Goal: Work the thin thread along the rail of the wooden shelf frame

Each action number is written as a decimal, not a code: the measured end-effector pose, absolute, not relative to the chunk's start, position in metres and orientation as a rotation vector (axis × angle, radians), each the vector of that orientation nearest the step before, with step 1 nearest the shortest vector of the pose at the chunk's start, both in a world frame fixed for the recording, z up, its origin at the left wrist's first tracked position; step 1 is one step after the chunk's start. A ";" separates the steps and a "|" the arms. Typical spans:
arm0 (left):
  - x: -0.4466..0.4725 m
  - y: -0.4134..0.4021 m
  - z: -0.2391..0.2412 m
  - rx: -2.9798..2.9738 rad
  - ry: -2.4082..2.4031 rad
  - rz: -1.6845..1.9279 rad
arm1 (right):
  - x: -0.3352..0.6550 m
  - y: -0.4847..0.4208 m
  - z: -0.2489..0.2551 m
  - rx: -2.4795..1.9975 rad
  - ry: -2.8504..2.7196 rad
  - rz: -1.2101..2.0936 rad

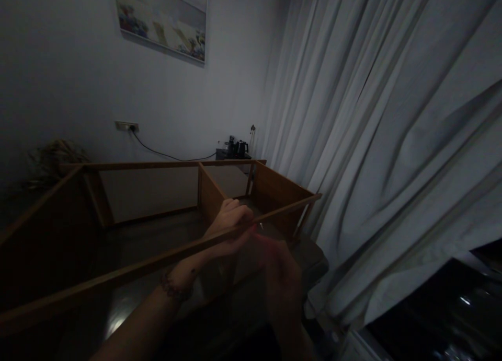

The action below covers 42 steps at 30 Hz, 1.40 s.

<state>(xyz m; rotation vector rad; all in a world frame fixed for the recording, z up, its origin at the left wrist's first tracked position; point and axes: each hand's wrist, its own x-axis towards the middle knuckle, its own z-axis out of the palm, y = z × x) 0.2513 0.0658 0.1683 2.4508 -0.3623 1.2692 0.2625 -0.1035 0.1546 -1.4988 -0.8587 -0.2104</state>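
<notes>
A wooden cabinet frame lies on its back on the floor in a dim room, its compartments facing up. My left hand reaches over the near panel edge and its fingers curl closed around that edge, close to the middle divider. My right hand sits just below and to the right of it, dark and blurred; it seems to pinch a small thin object near the panel edge, which I cannot make out. A bracelet circles my left wrist.
Grey curtains hang close on the right. A picture hangs on the white wall, with a socket and cable below it. A kettle stands on a small table behind the frame. A dried plant sits at the left.
</notes>
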 end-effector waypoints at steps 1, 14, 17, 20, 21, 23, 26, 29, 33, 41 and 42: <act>0.251 0.065 0.169 2.455 -0.360 1.267 | 0.264 -0.104 0.154 -1.517 -0.876 -0.272; 0.253 0.068 0.164 2.447 -0.386 1.277 | 0.267 -0.090 0.155 -1.533 -0.939 -0.300; 0.253 0.067 0.165 2.451 -0.377 1.264 | 0.268 -0.091 0.158 -1.602 -1.024 -0.396; 0.252 0.067 0.166 2.437 -0.376 1.268 | 0.270 -0.092 0.161 -1.681 -1.147 -0.560; 0.252 0.067 0.167 2.432 -0.381 1.274 | 0.270 -0.092 0.161 -1.697 -1.173 -0.595; 0.252 0.067 0.167 2.436 -0.385 1.266 | 0.271 -0.092 0.163 -1.711 -1.173 -0.578; 0.251 0.067 0.168 2.447 -0.384 1.256 | 0.269 -0.091 0.165 -1.690 -1.100 -0.459; 0.251 0.067 0.168 2.439 -0.392 1.264 | 0.268 -0.089 0.165 -1.699 -1.149 -0.585; 0.251 0.067 0.167 2.430 -0.377 1.267 | 0.276 -0.088 0.158 -1.745 -1.328 -0.853; 0.252 0.067 0.165 2.426 -0.369 1.291 | 0.284 -0.082 0.143 -1.302 -1.059 -0.361; 0.252 0.067 0.165 2.425 -0.360 1.298 | 0.281 -0.079 0.141 -1.225 -0.948 -0.245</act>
